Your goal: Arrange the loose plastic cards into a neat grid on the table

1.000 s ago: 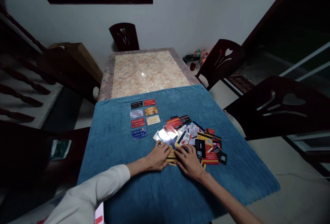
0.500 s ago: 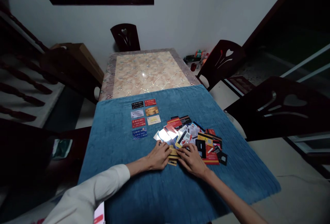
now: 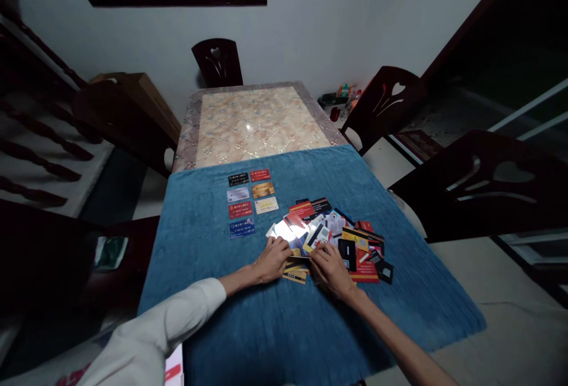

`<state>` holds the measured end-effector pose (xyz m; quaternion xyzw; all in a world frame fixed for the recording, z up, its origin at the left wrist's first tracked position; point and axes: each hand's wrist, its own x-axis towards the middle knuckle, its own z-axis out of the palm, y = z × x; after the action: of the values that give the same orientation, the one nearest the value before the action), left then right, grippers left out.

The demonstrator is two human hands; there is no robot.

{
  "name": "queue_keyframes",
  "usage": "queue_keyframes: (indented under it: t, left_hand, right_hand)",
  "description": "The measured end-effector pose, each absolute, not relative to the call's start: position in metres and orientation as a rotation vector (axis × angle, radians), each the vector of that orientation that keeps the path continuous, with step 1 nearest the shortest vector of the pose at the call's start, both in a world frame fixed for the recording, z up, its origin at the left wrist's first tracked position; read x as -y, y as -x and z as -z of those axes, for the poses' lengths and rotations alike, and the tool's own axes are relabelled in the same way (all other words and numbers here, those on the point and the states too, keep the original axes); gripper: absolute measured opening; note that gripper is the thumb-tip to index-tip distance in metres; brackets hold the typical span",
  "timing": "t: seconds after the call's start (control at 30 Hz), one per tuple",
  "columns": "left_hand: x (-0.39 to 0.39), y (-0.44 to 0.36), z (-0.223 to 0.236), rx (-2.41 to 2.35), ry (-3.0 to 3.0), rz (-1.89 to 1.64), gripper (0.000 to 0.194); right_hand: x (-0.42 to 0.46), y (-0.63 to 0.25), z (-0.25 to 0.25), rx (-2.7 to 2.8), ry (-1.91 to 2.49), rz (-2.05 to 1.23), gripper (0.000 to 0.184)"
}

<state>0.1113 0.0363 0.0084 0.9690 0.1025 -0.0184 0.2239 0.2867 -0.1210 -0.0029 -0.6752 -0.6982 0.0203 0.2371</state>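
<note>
Both hands are at the near left edge of a heap of mixed plastic cards (image 3: pixel 319 235). My left hand (image 3: pixel 273 260) pinches the left end of a card (image 3: pixel 299 257), now seen almost edge-on as a thin line. Its right end is in the closed fingers of my right hand (image 3: pixel 331 269). Gold cards, one with a dark stripe (image 3: pixel 294 277), lie just below it. To the left, several cards lie apart in two columns, among them a blue card (image 3: pixel 242 228), a cream card (image 3: pixel 266 205) and a black card (image 3: pixel 238 179).
A blue cloth (image 3: pixel 199 291) covers the near part of the table; its far part has a patterned cover (image 3: pixel 252 116). Dark wooden chairs stand around, one at the far end (image 3: pixel 217 63) and one at the right (image 3: pixel 483 185). Something pink and white (image 3: pixel 174 365) shows at the bottom left.
The card between my hands has tipped up from showing its gold striped face to nearly edge-on. My left hand has shifted slightly left and up. The laid-out cards keep their places.
</note>
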Motion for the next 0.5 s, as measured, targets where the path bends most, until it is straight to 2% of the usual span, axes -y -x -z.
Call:
queue_keyframes:
  t: [0.33,0.5]
  left_hand:
    - [-0.043,-0.112,0.004,-0.385,-2.545,-0.019,0.046]
    - [-0.043,-0.111,0.005,-0.399,-2.529,-0.044,0.05]
  right_hand:
    - [0.113,-0.281,0.011,1.69,1.931,-0.188,0.026]
    - [0.113,-0.282,0.013,1.661,1.956,-0.18,0.025]
